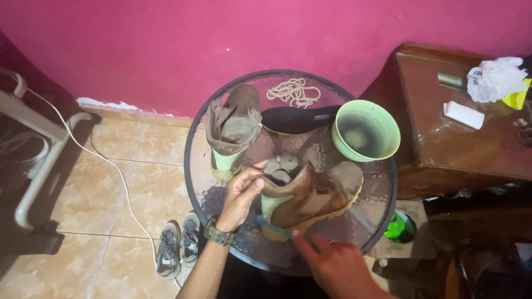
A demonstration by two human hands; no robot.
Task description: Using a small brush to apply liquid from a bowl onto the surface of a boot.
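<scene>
From the head camera, your left hand [241, 196] grasps the collar of the brown boot [313, 196], which lies on its side on the glass tabletop [382, 216], steadying it. Your right hand [332, 266] pinches a blue brush [271, 226] against its sole.

Home: tiled floor [138, 182], wooden dresser [460, 138]

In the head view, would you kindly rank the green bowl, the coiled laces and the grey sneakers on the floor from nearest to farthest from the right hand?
From the right hand:
1. Green bowl, on the table's right side.
2. Grey sneakers, on the floor, left of the table.
3. Coiled laces, at the table's far edge by the wall.
</scene>
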